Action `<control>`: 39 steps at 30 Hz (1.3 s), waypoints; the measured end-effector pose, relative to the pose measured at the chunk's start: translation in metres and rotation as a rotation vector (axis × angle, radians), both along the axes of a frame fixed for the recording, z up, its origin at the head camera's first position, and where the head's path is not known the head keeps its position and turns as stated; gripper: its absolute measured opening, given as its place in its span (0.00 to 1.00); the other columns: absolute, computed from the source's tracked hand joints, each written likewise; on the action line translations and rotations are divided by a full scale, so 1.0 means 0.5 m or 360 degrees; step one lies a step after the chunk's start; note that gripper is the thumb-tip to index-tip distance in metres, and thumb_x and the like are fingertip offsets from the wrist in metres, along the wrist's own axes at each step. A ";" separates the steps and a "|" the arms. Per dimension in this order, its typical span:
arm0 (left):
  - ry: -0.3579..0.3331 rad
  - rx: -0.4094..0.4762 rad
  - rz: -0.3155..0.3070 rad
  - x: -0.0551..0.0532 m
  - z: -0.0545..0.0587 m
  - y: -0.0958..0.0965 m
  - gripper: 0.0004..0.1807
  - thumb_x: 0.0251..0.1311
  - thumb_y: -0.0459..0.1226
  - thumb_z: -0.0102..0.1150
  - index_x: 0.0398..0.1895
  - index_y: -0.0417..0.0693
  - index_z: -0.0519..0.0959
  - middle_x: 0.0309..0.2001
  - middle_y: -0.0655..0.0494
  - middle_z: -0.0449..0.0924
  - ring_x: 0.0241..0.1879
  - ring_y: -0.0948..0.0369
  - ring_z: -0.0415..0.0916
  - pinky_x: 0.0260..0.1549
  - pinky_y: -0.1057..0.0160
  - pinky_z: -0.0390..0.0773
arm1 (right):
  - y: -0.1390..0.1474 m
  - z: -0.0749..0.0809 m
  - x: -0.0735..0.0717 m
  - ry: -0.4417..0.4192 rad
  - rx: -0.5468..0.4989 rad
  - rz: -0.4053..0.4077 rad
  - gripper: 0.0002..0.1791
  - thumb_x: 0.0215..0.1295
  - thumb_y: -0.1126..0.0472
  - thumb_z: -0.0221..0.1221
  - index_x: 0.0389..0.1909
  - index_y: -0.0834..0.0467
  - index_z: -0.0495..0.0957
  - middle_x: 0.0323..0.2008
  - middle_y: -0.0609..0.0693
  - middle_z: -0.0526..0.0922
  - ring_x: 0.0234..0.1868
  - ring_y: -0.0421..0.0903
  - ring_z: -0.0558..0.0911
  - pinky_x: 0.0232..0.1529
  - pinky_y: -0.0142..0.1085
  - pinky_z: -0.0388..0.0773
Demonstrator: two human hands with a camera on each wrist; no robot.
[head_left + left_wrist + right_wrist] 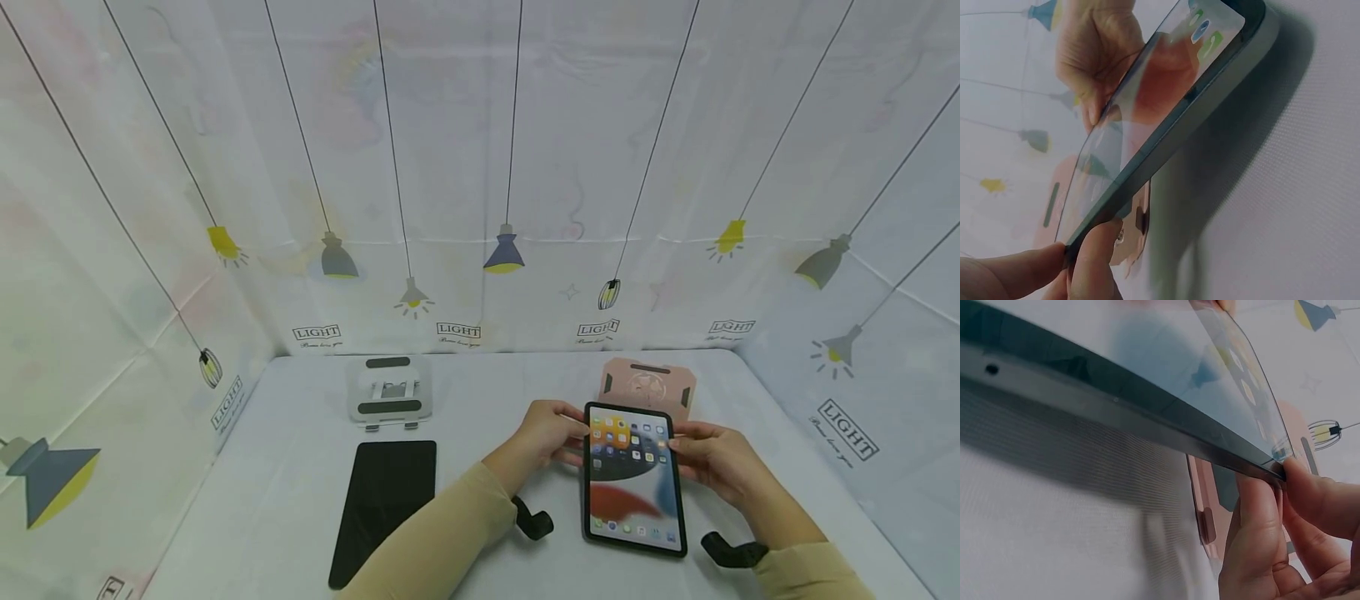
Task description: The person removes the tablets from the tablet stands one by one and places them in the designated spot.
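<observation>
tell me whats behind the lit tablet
A pink stand sits right behind the lit tablet, on the table. Its lower part is hidden by the tablet.

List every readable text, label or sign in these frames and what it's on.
"LIGHT": printed in boxes on the backdrop sheet, repeated along its lower edge and on both side walls.
Script line under each "LIGHT": too small to read.
Lit tablet, held at its top corners by the left hand and right hand: app icons only, any labels too small to read.
Dark tablet, white stand, pink stand: no text visible.
</observation>
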State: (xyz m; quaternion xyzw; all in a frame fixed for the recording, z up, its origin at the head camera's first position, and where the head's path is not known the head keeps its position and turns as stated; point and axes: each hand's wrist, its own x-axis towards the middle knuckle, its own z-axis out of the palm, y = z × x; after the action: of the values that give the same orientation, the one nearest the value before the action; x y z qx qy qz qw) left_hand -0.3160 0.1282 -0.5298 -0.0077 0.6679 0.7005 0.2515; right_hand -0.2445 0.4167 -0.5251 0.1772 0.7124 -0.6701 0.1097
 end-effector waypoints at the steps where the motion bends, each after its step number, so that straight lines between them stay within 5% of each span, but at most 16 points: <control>1: 0.0000 -0.0010 -0.0003 0.001 0.000 -0.001 0.07 0.62 0.27 0.72 0.40 0.45 0.87 0.35 0.47 0.89 0.30 0.56 0.88 0.23 0.56 0.91 | -0.001 -0.001 0.001 -0.0004 0.0001 -0.0001 0.16 0.71 0.64 0.69 0.58 0.53 0.84 0.39 0.43 0.90 0.36 0.42 0.89 0.38 0.36 0.92; 23: -0.0050 -0.0046 -0.0011 0.030 -0.002 -0.007 0.07 0.63 0.26 0.70 0.41 0.43 0.86 0.36 0.47 0.89 0.30 0.56 0.89 0.25 0.57 0.91 | 0.002 -0.015 0.012 -0.0083 -0.0019 -0.0017 0.14 0.71 0.65 0.69 0.53 0.48 0.89 0.39 0.43 0.90 0.36 0.43 0.89 0.39 0.37 0.92; 39: -0.0069 -0.0060 -0.0045 0.048 -0.012 -0.004 0.07 0.64 0.26 0.70 0.41 0.42 0.85 0.36 0.46 0.89 0.28 0.57 0.87 0.30 0.53 0.93 | 0.006 -0.026 0.018 -0.0133 0.0059 0.0008 0.29 0.70 0.64 0.70 0.71 0.60 0.76 0.42 0.45 0.90 0.41 0.46 0.90 0.42 0.39 0.92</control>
State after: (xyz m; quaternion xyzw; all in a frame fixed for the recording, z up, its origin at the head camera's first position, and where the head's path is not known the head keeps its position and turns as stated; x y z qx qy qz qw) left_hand -0.2919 0.1259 -0.5356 -0.0180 0.6755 0.6837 0.2756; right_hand -0.2357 0.4195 -0.5379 0.2054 0.7200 -0.6485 0.1377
